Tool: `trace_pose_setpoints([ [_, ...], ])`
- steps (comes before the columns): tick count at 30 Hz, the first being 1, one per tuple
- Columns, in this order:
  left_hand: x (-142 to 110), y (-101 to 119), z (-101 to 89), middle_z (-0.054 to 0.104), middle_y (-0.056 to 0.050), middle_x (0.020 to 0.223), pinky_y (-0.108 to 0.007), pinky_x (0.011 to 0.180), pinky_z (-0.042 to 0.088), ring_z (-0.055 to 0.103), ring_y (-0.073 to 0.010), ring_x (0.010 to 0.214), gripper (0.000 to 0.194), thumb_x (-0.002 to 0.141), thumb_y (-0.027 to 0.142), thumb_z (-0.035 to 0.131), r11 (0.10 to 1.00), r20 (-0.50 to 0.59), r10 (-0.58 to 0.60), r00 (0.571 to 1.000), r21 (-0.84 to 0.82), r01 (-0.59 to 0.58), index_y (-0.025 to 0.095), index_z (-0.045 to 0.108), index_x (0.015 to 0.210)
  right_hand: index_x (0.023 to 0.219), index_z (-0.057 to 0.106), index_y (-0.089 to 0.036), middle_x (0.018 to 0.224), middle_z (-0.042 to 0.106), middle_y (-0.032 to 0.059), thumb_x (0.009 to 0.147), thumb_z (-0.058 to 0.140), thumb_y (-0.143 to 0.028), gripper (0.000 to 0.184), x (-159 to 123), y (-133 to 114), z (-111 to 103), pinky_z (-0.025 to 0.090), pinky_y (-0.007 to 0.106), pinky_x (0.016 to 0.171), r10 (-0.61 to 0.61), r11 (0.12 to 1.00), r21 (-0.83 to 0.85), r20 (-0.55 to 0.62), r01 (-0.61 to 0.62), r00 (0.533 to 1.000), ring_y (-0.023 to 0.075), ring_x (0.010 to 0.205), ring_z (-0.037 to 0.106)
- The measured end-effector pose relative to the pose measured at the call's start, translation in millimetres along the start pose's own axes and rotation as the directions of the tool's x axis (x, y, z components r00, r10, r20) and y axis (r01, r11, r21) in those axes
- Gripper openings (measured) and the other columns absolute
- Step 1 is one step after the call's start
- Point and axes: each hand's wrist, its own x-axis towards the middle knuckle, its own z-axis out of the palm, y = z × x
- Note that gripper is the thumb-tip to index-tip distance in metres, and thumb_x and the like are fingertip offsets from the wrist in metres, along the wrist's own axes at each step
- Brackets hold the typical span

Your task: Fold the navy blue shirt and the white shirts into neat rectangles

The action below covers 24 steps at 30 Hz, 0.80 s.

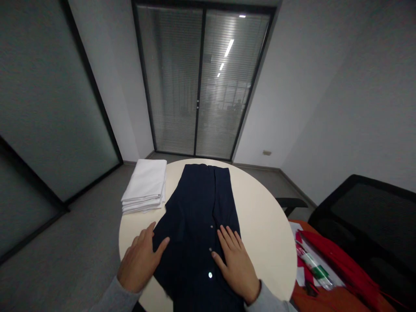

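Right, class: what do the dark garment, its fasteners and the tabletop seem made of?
Dark garment: matt cloth, from its soft folds and lack of sheen; fibre unclear. Fasteners: glossy metal or plastic; one glints. Tabletop: probably smooth laminate, being evenly pale without visible grain.

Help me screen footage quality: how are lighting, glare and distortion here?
Head view: dim overall, the round table brighter than the walls; light streaks on the glass doors, splayed toward the top; one button glints on the dark navy garment.
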Motion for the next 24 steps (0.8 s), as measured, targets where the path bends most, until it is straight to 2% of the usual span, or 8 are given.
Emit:
trace_pose_setpoints([
  [3, -11, -10, 7.6, 0.066, -0.014, 0.124, -0.048, 0.095, 0.050, 0.061, -0.0349, 0.117, 0.066, 0.095, 0.058, 0.047, 0.997, -0.037, -0.064, 0.997, 0.033, 0.065, 0.019, 0.046, 0.147, 0.161, 0.039, -0.019, 0.168, 0.033, 0.0074, 0.105, 0.044, -0.054, 0.066, 1, -3, -4, 0.022, 0.052, 0.130, 0.007, 1.000, 0.004, 0.014, -0.007, 1.000, 0.0288, 0.158, 0.025],
  [6, -6, -14, 9.4, 0.063, -0.016, 0.132, -0.051, 0.097, 0.046, 0.056, -0.0382, 0.122, 0.067, 0.094, 0.057, 0.049, 0.987, -0.106, -0.093, 0.990, 0.117, 0.106, 0.019, 0.044, 0.150, 0.162, 0.037, -0.022, 0.170, 0.029, 0.0056, 0.103, 0.051, -0.046, 0.065, -1, -10, -10, 0.022, 0.052, 0.130, 0.005, 1.000, 0.001, 0.032, -0.005, 0.999, 0.0293, 0.159, 0.021],
  [9, 2, -26, 6.2, 0.067, -0.012, 0.121, -0.048, 0.095, 0.046, 0.060, -0.0353, 0.116, 0.061, 0.093, 0.053, 0.051, 0.990, -0.060, -0.091, 0.994, 0.102, 0.096, 0.021, 0.049, 0.146, 0.162, 0.036, -0.025, 0.171, 0.026, 0.0025, 0.102, 0.052, -0.040, 0.064, -2, -17, -14, 0.021, 0.052, 0.130, -0.006, 1.000, 0.014, 0.045, 0.005, 0.999, 0.0284, 0.159, 0.021],
  [12, 7, -39, 4.4, 0.069, -0.004, 0.096, -0.041, 0.088, 0.048, 0.067, -0.0286, 0.101, 0.050, 0.092, 0.045, 0.050, 0.998, 0.015, -0.061, 0.998, 0.010, 0.061, 0.025, 0.055, 0.138, 0.161, 0.039, -0.026, 0.169, 0.032, 0.0025, 0.105, 0.047, -0.042, 0.059, -2, -20, -12, 0.022, 0.053, 0.130, -0.002, 1.000, 0.030, 0.062, 0.000, 0.998, 0.0280, 0.158, 0.025],
  [16, 6, -42, 5.1, 0.062, 0.002, 0.079, -0.036, 0.078, 0.049, 0.067, -0.0241, 0.083, 0.047, 0.086, 0.040, 0.049, 0.981, 0.018, -0.055, 0.998, -0.184, 0.057, 0.026, 0.058, 0.131, 0.160, 0.041, -0.027, 0.168, 0.034, 0.0020, 0.107, 0.042, -0.047, 0.056, -3, -19, -7, 0.022, 0.053, 0.130, -0.001, 0.999, 0.038, 0.036, -0.001, 0.999, 0.0276, 0.157, 0.027],
  [18, 4, -40, 6.7, 0.060, 0.003, 0.079, -0.035, 0.075, 0.051, 0.066, -0.0224, 0.076, 0.051, 0.083, 0.043, 0.052, 0.948, -0.005, -0.059, 0.998, -0.314, 0.054, 0.027, 0.058, 0.131, 0.160, 0.041, -0.028, 0.168, 0.034, 0.0013, 0.107, 0.042, -0.047, 0.056, -4, -18, -6, 0.022, 0.052, 0.130, -0.005, 0.999, 0.040, 0.038, 0.003, 0.999, 0.0272, 0.157, 0.027],
  [21, 2, -41, 10.4, 0.063, 0.000, 0.086, -0.034, 0.074, 0.056, 0.067, -0.0224, 0.079, 0.057, 0.078, 0.047, 0.056, 0.886, -0.060, -0.087, 0.994, -0.461, 0.050, 0.027, 0.058, 0.132, 0.160, 0.040, -0.029, 0.169, 0.033, 0.0008, 0.107, 0.043, -0.046, 0.056, -4, -16, -9, 0.021, 0.052, 0.130, -0.008, 0.999, 0.043, 0.059, 0.006, 0.998, 0.0270, 0.158, 0.026],
  [24, 7, -48, 11.4, 0.067, -0.004, 0.100, -0.035, 0.070, 0.058, 0.068, -0.0217, 0.074, 0.062, 0.082, 0.051, 0.052, 0.870, -0.034, -0.119, 0.992, -0.484, 0.088, 0.024, 0.053, 0.138, 0.161, 0.039, -0.030, 0.169, 0.032, 0.0003, 0.106, 0.045, -0.045, 0.057, -2, -14, -12, 0.021, 0.052, 0.130, -0.018, 0.999, 0.048, 0.090, 0.014, 0.996, 0.0269, 0.158, 0.025],
])
